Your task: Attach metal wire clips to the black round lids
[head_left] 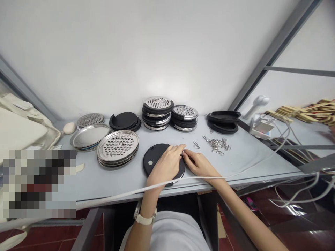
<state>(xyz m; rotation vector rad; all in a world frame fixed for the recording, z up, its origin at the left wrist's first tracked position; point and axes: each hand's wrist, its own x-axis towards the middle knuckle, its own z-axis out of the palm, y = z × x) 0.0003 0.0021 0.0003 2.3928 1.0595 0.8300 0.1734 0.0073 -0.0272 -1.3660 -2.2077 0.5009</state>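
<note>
Black holders (158,111) w/ graters (158,102) in 'em, hands (166,162) (199,165) at blk disc (155,155), can't tell grip

1. Black disc (151,171): smooth, matt, plastic-looking, its lower right edge glinting like metal.
2. Grater stack (119,144): silvery metal, roughened by perforations, with shiny rims.
3. Round plate (90,136): smooth metal, softly glossy.
4. Clips (220,144): bright, polished metal.
5. Tabletop (104,186): smooth, low sheen.
6. Cable (183,179): smooth, plastic-looking.
7. Strips (300,111): matt, wood-like.
8. Garment (175,230): matt cloth, softly creased.

Stacked graters (119,145) and loose clips (219,144) suggest a workshop.
</note>
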